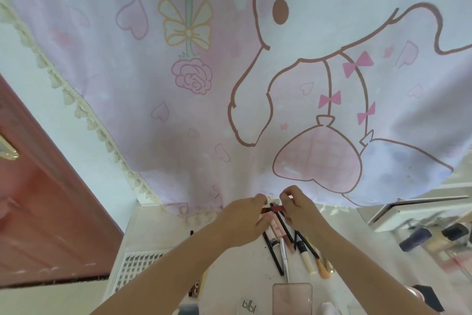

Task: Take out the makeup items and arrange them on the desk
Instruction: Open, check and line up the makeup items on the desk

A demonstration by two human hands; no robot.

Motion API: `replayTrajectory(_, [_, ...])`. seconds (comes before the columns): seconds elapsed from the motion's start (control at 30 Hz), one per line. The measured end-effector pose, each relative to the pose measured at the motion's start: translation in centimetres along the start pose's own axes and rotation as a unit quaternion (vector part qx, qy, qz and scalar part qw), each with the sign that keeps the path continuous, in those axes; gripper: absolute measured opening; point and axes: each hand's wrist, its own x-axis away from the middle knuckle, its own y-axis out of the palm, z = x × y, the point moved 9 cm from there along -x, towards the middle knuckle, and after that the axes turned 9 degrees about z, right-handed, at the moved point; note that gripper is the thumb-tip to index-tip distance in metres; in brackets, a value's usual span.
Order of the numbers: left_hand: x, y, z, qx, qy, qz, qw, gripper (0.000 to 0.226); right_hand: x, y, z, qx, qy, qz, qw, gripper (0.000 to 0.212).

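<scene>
Over the far desk point(158, 222), left hand point(242, 220) and right hand point(298, 210) pinch a red lipstick point(277, 208), which probably wants laying parallel to the row of pencils point(283, 245).

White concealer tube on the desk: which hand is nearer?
Right. The right hand is just above the white concealer tube; the left hand sits further off, up and to its left. Both pinch a small red stick.
</scene>
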Motion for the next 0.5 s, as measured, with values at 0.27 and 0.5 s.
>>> replayTrajectory(0.27, [3.0, 5.8, -6.9, 0.130, -0.179, -0.047, 0.974, 0.018, -1.0, 5.3, 4.6, 0.009, 0.101, -0.106, 0.989, 0.023])
replayTrajectory(0.5, [5.7, 9.1, -9.7, 0.141, -0.232, -0.055, 0.961, 0.019, -2.1, 11.0, 7.6, 0.069, 0.124, -0.184, 0.973, 0.023])
